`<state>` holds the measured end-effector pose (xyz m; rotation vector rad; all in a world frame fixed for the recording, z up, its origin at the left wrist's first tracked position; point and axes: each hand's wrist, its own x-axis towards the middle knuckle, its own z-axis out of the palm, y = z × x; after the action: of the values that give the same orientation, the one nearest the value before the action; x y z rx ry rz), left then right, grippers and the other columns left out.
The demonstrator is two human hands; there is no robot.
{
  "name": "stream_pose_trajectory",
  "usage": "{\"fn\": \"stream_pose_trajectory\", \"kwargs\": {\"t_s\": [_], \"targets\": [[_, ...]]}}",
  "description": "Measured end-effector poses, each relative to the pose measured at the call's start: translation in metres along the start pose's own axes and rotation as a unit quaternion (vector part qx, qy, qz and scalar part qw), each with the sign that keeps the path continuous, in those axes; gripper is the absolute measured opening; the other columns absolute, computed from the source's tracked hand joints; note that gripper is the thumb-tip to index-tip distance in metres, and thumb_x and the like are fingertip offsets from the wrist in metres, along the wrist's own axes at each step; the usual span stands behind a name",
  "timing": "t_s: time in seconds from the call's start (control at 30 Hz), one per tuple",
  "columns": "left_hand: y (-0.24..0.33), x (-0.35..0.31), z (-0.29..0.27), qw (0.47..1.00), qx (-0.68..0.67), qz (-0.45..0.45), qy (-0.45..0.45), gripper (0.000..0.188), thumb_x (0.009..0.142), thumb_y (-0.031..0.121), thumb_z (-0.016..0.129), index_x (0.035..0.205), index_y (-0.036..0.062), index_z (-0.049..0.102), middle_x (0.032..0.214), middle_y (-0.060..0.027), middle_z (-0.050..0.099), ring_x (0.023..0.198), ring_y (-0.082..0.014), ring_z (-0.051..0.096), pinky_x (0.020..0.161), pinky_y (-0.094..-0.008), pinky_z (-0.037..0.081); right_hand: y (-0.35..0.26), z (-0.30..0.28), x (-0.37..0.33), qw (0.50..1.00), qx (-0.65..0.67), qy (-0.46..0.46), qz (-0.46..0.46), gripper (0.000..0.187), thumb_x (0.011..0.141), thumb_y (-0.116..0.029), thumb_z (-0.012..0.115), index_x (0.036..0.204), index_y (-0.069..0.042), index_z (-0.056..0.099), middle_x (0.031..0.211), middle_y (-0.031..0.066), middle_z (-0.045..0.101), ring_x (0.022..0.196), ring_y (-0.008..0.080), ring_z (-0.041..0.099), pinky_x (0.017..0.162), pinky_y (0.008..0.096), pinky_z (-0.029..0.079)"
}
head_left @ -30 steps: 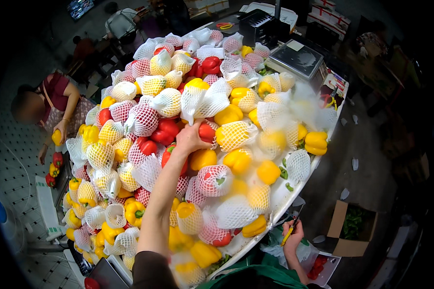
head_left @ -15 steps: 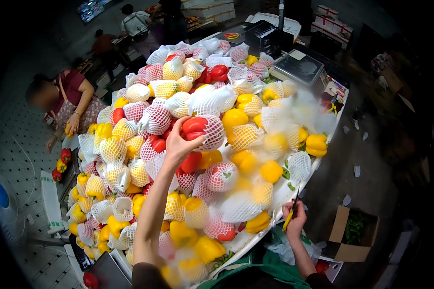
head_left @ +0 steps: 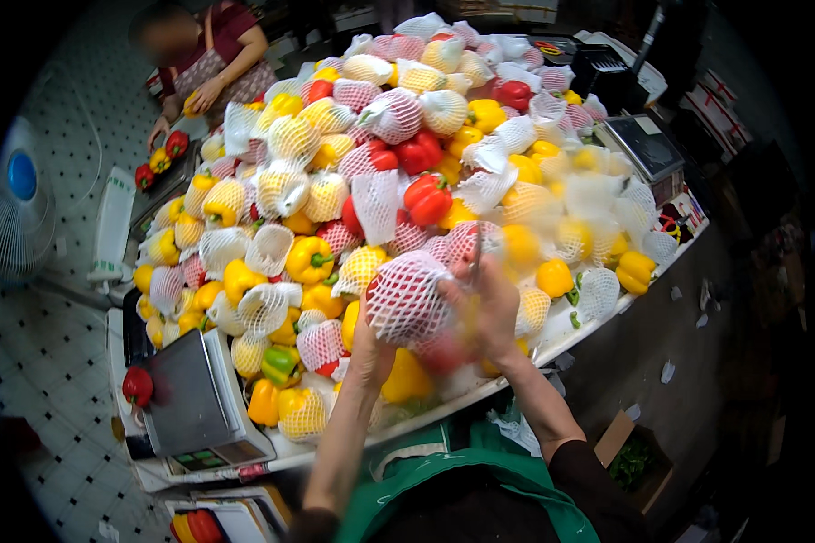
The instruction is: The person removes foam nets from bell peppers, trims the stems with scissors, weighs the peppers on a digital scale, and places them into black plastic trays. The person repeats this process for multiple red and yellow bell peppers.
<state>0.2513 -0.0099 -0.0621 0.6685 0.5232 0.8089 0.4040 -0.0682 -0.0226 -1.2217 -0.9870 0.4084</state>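
Observation:
In front of me, above the pile, my left hand (head_left: pixel 372 351) is closed round a red bell pepper (head_left: pixel 409 297) wrapped in a white foam net. My right hand (head_left: pixel 495 312) is close beside it, blurred by motion, with its fingers wrapped round scissors (head_left: pixel 476 255). The dark blades point up and a yellowish handle is smeared against the palm. My right fingers are at the pepper's right side; whether they touch it I cannot tell. Around both hands lie netted and bare peppers, among them a yellow pepper (head_left: pixel 309 260) and a red pepper (head_left: pixel 427 200).
The heap covers a white-edged table (head_left: pixel 598 319). A scale (head_left: pixel 188 398) stands at its left corner, another scale (head_left: pixel 645 147) at the far right. A person (head_left: pixel 226 63) handles peppers at the far left. A fan (head_left: pixel 20 204) and a cardboard box (head_left: pixel 654 493) stand on the floor.
My view has swung left. My left hand has drawn the netted red pepper nearer to me. My right hand, with the scissors, has come up from the table's front edge to beside it.

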Motion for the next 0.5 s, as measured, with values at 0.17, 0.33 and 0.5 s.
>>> {"fn": "stream_pose_trajectory", "kwargs": {"t_s": [0.17, 0.33, 0.5], "targets": [[0.042, -0.032, -0.016, 0.991, 0.032, 0.108, 0.068, 0.071, 0.073, 0.03, 0.076, 0.129, 0.0091, 0.037, 0.122, -0.0106, 0.052, 0.11, -0.0247, 0.056, 0.089, -0.0429, 0.051, 0.001, 0.019, 0.016, 0.99, 0.113, 0.084, -0.002, 0.017, 0.084, -0.004, 0.068, 0.091, -0.007, 0.052, 0.081, -0.003, 0.053, 0.068, 0.0039, 0.048, 0.061, 0.0184, 0.041], [0.07, -0.066, -0.033, 0.981, -0.018, 0.145, 0.131, 0.068, 0.076, 0.025, 0.075, 0.129, 0.0095, 0.035, 0.121, -0.0112, 0.052, 0.106, -0.026, 0.058, 0.083, -0.0427, 0.056, 0.002, 0.04, 0.003, 0.982, 0.15, 0.103, 0.056, 0.016, 0.086, -0.006, 0.066, 0.089, -0.007, 0.05, 0.076, -0.0028, 0.052, 0.061, 0.0044, 0.048, 0.051, 0.0187, 0.04], [0.087, -0.097, -0.05, 0.928, 0.068, 0.302, 0.205, 0.085, 0.067, 0.006, 0.079, 0.135, 0.0109, 0.029, 0.125, -0.011, 0.045, 0.115, -0.0245, 0.049, 0.097, -0.0399, 0.045, 0.01, 0.052, -0.02, 0.986, 0.105, 0.072, 0.108, 0.015, 0.089, -0.011, 0.063, 0.094, -0.004, 0.05, 0.077, -0.0008, 0.051, 0.061, 0.0063, 0.048, 0.055, 0.0203, 0.04]]}}
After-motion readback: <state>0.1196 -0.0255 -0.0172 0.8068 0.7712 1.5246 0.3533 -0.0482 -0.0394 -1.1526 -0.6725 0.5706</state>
